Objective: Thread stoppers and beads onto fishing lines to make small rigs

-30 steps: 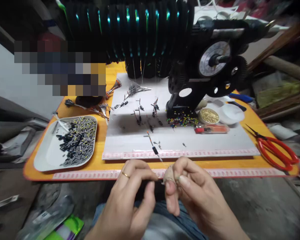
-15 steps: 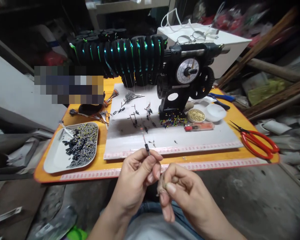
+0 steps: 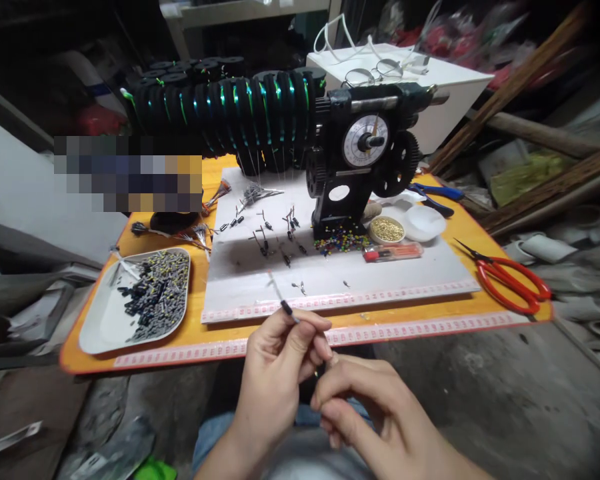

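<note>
Between the thumb and forefinger of my left hand (image 3: 275, 363) is a thin wire stem with a small black sleeve (image 3: 286, 307) on it, its far end pointing up and away toward the board. My right hand (image 3: 360, 400) is close beside it, lower and to the right, fingers curled and pressed together. What those fingers hold, if anything, is too small or hidden to make out. On the white board (image 3: 405, 272) beyond, several similar black sleeves on wire stems (image 3: 264, 248) lie scattered. Nearer its front edge are a few tiny metal pieces (image 3: 300, 287).
A black winding machine (image 3: 345, 173) with a dial and spools stands at the back. Left is a white tray (image 3: 100, 333) of grey and black small parts. Coloured beads (image 3: 337, 241), a dish of gold beads (image 3: 387, 230), a red-capped cutter (image 3: 393, 252) and red-handled scissors (image 3: 510, 280) lie right.
My right hand has turned and its fingers have curled in more, drawing downward. My left hand stays pinched on the stem, which now tilts more to the left. The view has shifted slightly.
</note>
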Tool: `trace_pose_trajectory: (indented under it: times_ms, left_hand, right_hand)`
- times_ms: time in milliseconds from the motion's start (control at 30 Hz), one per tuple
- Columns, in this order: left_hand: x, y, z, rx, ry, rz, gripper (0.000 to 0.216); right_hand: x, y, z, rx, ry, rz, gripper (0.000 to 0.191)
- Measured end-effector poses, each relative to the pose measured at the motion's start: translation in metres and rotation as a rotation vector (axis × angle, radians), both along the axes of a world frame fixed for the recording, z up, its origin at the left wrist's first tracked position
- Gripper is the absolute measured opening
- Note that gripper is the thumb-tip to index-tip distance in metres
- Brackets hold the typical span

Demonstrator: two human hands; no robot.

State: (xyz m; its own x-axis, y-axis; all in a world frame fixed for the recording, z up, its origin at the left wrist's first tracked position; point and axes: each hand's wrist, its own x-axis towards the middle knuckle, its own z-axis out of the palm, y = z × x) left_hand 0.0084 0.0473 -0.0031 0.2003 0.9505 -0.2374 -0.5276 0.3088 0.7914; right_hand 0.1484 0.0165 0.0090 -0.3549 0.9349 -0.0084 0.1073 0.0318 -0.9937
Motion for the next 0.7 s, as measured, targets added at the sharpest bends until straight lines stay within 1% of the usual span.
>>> trace_pose_trajectory:
  times_ms: [33, 100, 267, 333, 367, 400, 433, 467, 500, 533, 567, 600, 633, 667, 700]
  left_hand:
    - [0.002, 0.001, 0.002, -0.017, -0.025, -0.016, 0.013]
    - [0.004, 0.002, 0.005, -0.026, -0.047, -0.033, 0.014]
    - [0.005, 0.002, 0.009, 0.018, 0.016, -0.011, 0.017]
    - [0.005, 0.002, 0.009, 0.026, 0.051, 0.014, 0.018]
    - [0.005, 0.001, 0.009, 0.024, 0.07, 0.03, 0.019]
    - [0.005, 0.001, 0.009, 0.013, 0.092, 0.049, 0.02]
    - [0.006, 0.0, 0.01, -0.004, 0.113, 0.068, 0.021]
    - [0.007, -0.001, 0.012, -0.026, 0.131, 0.082, 0.022]
    - [0.007, -0.002, 0.013, -0.047, 0.145, 0.09, 0.023]
    - [0.008, -0.003, 0.014, -0.063, 0.156, 0.093, 0.024]
    - [0.008, -0.004, 0.015, -0.075, 0.164, 0.09, 0.024]
    - [0.008, -0.004, 0.015, -0.082, 0.168, 0.076, 0.024]
    - [0.007, -0.005, 0.015, -0.086, 0.17, 0.056, 0.025]
    - [0.006, -0.005, 0.014, -0.089, 0.167, 0.03, 0.025]
    - [0.004, -0.004, 0.013, -0.088, 0.158, -0.008, 0.025]
  right_hand:
    - [0.001, 0.0, 0.002, 0.123, -0.065, -0.005, 0.016]
    - [0.003, -0.001, 0.002, 0.284, -0.146, 0.014, 0.017]
    - [0.006, -0.006, -0.008, 0.49, -0.274, 0.06, 0.025]
    - [0.017, -0.006, -0.01, 0.546, -0.323, 0.085, 0.027]
    - [0.028, -0.004, -0.01, 0.57, -0.36, 0.074, 0.027]
    - [0.042, -0.001, -0.009, 0.587, -0.424, 0.035, 0.026]
    - [0.061, 0.003, -0.007, 0.632, -0.488, -0.07, 0.023]
    - [0.082, 0.007, -0.004, 0.679, -0.647, -0.245, 0.02]
    - [0.104, 0.012, -0.002, 0.719, -0.838, -0.465, 0.019]
    - [0.127, 0.017, 0.0, 0.721, -0.912, -0.597, 0.02]
    - [0.148, 0.022, 0.001, 0.682, -0.977, -0.675, 0.023]
    - [0.167, 0.026, 0.001, 0.613, -1.101, -0.671, 0.026]
    - [0.182, 0.031, -0.001, 0.564, -1.17, -0.644, 0.027]
    - [0.194, 0.034, -0.003, 0.554, -1.158, -0.644, 0.028]
    - [0.202, 0.036, -0.006, 0.54, -1.103, -0.603, 0.03]
